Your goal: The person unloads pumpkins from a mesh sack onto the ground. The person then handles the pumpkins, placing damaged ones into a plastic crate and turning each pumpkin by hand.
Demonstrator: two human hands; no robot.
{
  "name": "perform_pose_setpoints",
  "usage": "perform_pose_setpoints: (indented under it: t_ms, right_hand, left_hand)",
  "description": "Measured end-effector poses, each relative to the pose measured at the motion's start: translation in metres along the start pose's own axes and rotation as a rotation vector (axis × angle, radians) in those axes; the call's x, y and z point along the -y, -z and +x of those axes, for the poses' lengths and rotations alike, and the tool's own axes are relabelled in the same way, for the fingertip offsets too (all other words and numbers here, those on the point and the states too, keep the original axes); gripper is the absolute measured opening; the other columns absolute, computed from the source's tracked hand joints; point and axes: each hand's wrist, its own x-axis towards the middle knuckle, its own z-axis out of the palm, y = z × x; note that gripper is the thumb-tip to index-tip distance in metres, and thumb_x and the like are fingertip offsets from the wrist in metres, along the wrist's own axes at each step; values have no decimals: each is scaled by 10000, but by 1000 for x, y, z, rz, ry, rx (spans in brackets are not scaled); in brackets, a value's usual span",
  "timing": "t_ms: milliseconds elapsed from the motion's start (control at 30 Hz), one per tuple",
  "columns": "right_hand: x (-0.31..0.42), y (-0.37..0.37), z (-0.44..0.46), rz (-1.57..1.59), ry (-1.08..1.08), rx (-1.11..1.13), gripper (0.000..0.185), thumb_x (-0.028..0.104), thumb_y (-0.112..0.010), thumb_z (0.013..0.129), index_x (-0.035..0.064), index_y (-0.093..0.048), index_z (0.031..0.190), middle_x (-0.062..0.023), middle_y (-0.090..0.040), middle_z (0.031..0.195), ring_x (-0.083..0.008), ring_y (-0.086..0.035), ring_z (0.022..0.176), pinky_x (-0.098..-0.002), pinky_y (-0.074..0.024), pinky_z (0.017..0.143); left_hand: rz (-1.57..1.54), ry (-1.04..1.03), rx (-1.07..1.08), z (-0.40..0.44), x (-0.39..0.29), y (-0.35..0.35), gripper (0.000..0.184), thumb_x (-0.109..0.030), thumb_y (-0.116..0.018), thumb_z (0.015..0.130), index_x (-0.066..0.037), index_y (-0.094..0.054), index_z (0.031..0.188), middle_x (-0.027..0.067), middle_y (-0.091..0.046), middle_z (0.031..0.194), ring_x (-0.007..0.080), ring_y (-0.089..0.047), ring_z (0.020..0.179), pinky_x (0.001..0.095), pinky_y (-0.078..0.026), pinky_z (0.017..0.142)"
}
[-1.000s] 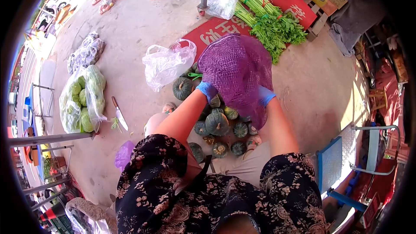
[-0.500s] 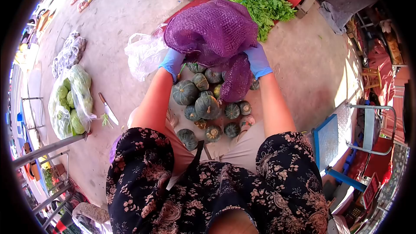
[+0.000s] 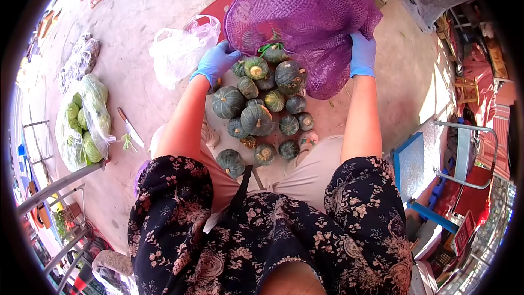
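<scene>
A large purple mesh bag (image 3: 305, 11) hangs spread between my two blue-gloved hands. My left hand (image 3: 217, 61) pinches the bag's lower left edge. On the right side my right hand (image 3: 362, 54) grips the bag, its fingers partly behind the mesh. Several dark green pumpkins (image 3: 256, 119) lie in a heap on the ground below and between my arms. The pumpkins at the top of the heap are at the bag's lower edge, near a green tie (image 3: 268, 48).
Left of the heap are a white plastic bag (image 3: 180, 49), a knife (image 3: 131, 128) and a clear bag of cabbages (image 3: 87, 125). A blue-framed metal cart (image 3: 410, 165) stands at the right. Red fabric (image 3: 218, 11) lies behind the white bag.
The purple bag has been spread wider and shifted right and up in view. My hands have moved farther apart, and more of the pumpkins now show.
</scene>
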Motion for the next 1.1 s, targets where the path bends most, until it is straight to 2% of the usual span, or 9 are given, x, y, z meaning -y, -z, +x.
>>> perform_pose_setpoints:
  t_ms: [400,600,667,800,867,933,1000,1033,1100]
  right_hand:
    - [-7,101,-1,-467,-82,-619,647,175,-650,681,-159,-402,1177,-260,-508,1182,-334,-514,1077,-357,-390,940]
    - [-17,125,-3,-1278,-387,-506,782,456,-666,647,-95,-451,1158,-261,-454,1213,-383,-472,1112,-437,-399,927]
    - [-23,128,-2,-1382,-316,-315,761,511,-622,675,-56,-476,1161,-271,-459,1210,-380,-476,1115,-435,-400,923]
    - [-38,108,-6,-1215,192,-74,552,401,-585,770,-43,-552,1096,-222,-583,1082,-301,-568,1021,-385,-435,878]
    - [-48,86,-8,-771,-3,132,458,292,-603,808,-29,-548,1131,-151,-616,1062,-211,-595,961,-307,-448,840]
    - [-25,50,-27,-607,-77,264,362,229,-612,816,-7,-586,1089,-101,-641,1002,-145,-591,909,-269,-455,798]
    - [-16,30,-39,-705,-33,363,341,233,-606,820,-3,-600,1065,-101,-648,967,-146,-594,876,-280,-458,786]
    - [-26,26,-39,-666,65,364,300,263,-612,788,29,-641,973,-151,-656,902,-255,-638,844,-330,-488,759]
    - [-28,20,-40,-700,92,404,297,265,-612,786,32,-642,968,-154,-654,902,-261,-637,842,-333,-487,755]
  left_hand:
    - [-105,-14,-18,5,-13,-16,370,-343,-632,771,-26,-619,961,154,-640,893,283,-617,854,363,-468,764]
    - [-181,-57,35,11,-32,-32,385,-346,-630,786,-22,-609,992,151,-642,910,261,-619,870,345,-469,782]
    - [-220,-49,79,14,-36,-38,375,-322,-627,803,-11,-599,1011,122,-636,909,207,-600,859,317,-464,776]
    - [-319,-69,163,20,-38,-53,342,-257,-624,831,21,-580,1026,63,-613,900,112,-552,830,264,-454,753]
    - [-371,-79,190,23,-35,-60,337,-256,-621,835,17,-579,1029,56,-612,903,106,-549,839,260,-451,759]
    - [-348,-64,210,20,-41,-58,311,-238,-610,846,7,-578,1035,38,-612,905,98,-542,839,254,-449,755]
    - [-306,-31,226,16,-53,-49,300,-229,-605,850,5,-578,1036,31,-612,905,94,-539,837,253,-448,756]
    - [-339,-40,235,15,-53,-47,286,-223,-594,859,6,-577,1030,21,-610,892,90,-535,825,252,-445,758]
    - [-368,-46,221,18,-46,-47,280,-218,-586,863,6,-576,1030,23,-609,892,92,-535,824,253,-443,763]
